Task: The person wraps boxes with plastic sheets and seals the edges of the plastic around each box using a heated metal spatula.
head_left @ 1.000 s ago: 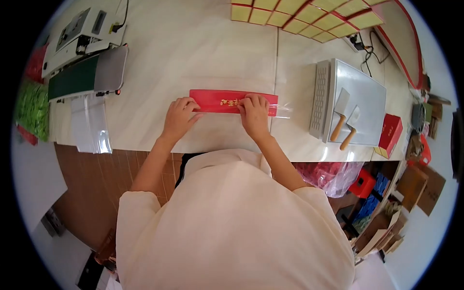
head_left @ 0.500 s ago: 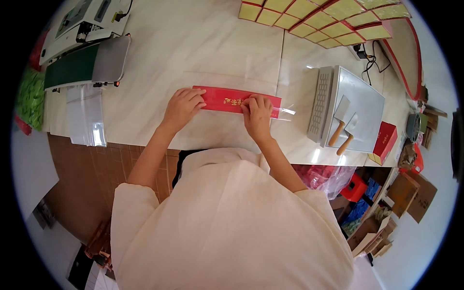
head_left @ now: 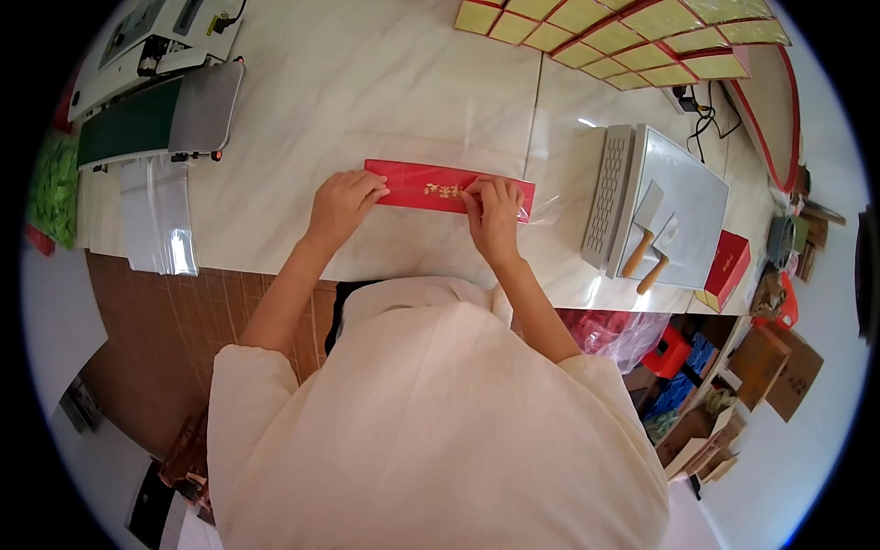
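Note:
A long, flat red box point(head_left: 417, 188) with gold characters lies crosswise on the table. Clear plastic film point(head_left: 495, 147) spreads beyond its far side and past its right end. At the box's left end, my left hand point(head_left: 346, 209) has its fingers curled and closed over the edge. Closed in a pinch, my right hand point(head_left: 495, 215) rests on the box's top face just right of the lettering, apparently on the film. Its fingertips partly cover the box; exactly how much film they grip is hard to see.
A grey metal-topped device point(head_left: 678, 202) with two wooden-handled scrapers stands right, beside a red carton point(head_left: 727, 266). Stacked yellow-and-red boxes point(head_left: 623, 41) fill the far right. At left are a machine with a green belt point(head_left: 128, 124) and clear plastic bags point(head_left: 158, 215).
My right hand has shifted slightly, its fingers drawn into a pinch over the lettering's right end. The film strip at the right end lies differently. My left hand stays nearly in place.

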Available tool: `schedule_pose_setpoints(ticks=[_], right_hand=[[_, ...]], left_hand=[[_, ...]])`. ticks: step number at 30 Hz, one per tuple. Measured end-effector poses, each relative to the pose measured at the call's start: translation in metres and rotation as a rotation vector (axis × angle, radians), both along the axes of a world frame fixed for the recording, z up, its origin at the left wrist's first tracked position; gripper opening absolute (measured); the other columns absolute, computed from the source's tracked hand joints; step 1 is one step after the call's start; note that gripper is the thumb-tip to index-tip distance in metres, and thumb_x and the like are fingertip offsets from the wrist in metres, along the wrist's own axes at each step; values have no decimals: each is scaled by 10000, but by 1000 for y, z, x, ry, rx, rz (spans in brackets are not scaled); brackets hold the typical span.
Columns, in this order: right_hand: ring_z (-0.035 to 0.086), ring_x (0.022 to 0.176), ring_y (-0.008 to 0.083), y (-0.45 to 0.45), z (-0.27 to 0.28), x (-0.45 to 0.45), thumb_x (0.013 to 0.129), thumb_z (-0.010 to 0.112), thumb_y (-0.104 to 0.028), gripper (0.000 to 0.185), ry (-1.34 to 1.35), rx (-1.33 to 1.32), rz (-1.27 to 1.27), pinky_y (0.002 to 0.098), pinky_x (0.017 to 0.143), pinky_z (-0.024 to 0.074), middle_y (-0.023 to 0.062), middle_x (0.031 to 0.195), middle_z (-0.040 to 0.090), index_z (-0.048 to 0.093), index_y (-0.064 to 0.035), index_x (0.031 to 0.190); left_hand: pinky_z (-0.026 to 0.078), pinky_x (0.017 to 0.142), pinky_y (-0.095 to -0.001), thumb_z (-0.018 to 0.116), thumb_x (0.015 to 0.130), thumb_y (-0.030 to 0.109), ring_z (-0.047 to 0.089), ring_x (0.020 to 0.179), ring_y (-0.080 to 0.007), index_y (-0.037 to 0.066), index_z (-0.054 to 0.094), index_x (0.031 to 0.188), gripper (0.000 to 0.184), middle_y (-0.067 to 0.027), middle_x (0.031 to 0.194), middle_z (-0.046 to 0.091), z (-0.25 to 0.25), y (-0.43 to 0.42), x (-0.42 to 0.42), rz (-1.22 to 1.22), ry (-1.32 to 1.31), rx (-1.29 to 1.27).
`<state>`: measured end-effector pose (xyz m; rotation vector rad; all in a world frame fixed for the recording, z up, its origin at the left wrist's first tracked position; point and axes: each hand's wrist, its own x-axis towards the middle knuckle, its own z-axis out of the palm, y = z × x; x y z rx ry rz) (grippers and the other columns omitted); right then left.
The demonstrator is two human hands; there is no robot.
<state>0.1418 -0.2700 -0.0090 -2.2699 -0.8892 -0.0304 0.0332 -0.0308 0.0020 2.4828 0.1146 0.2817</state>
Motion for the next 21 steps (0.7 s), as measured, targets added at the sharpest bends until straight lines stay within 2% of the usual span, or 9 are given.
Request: schedule_pose_setpoints(ticks=[8,11,16,21], right_hand=[[529,945,294,2,-3,2,835,700,-109,148,-22,-20,-27,426,856,376,76,998,610,594,-72,930],[539,955,291,-9,1,6,811,732,-127,190,28,6,12,424,861,383,71,1011,610,602,-75,938],[553,979,290,-51,9,26,766,777,-134,223,1,-74,129,433,888,392,61,1034,607,618,-81,914],[574,927,289,-73,14,40,777,750,-91,173,14,-64,193,424,847,430,66,991,625,605,-75,870]], left_hand=[[509,695,-336,748,793,128,647,782,-226,54,673,812,107,-37,914,703,0,-1,6,38,-28,2],[488,669,-344,735,805,158,619,734,-225,78,645,810,120,-12,886,686,-6,0,4,21,-77,-1],[508,688,-335,750,791,138,649,775,-226,64,673,816,110,-31,890,701,-4,0,1,29,-19,9],[495,666,-346,738,806,166,629,740,-231,80,648,811,124,-31,845,687,-8,1,1,7,-81,8]])
